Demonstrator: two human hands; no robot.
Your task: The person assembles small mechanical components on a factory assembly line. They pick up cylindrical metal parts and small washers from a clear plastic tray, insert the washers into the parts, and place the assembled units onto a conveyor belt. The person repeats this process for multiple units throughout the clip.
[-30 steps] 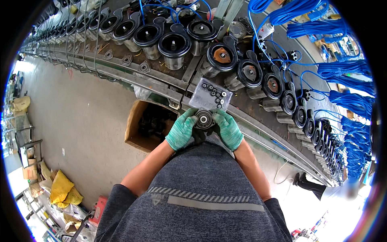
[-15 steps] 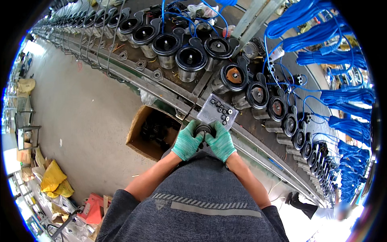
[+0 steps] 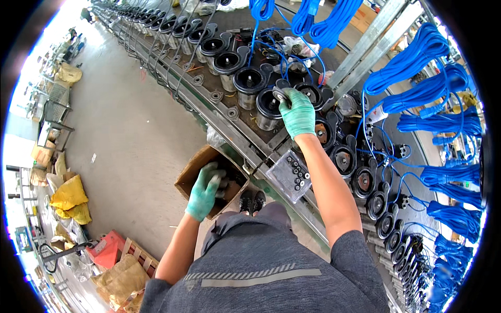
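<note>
My right hand (image 3: 298, 113), in a green knitted glove, reaches over the workbench. Its fingers are closed on a small round dark part (image 3: 279, 94), held at the rim of a steel pump housing (image 3: 267, 121) with a black flanged top. My glove hides some of that part and of the opening beneath. Gloved the same way, my left hand (image 3: 204, 194) hangs over an open cardboard box (image 3: 189, 176). Its fingers are spread and somewhat blurred, with nothing seen in them. Black parts (image 3: 235, 189) lie inside the box.
A clear plastic tray (image 3: 279, 176) of small round pieces sits at the bench's near edge. Rows of similar housings (image 3: 248, 81) run off both ways. Blue cable coils (image 3: 409, 57) hang on the right beside a metal post (image 3: 365, 44). Flat ring-shaped parts (image 3: 233, 113) lie along the bench edge.
My hands have parted from around the round part. The right has carried it forward to a housing, and the left has dropped back over the box. My view has shifted too.
</note>
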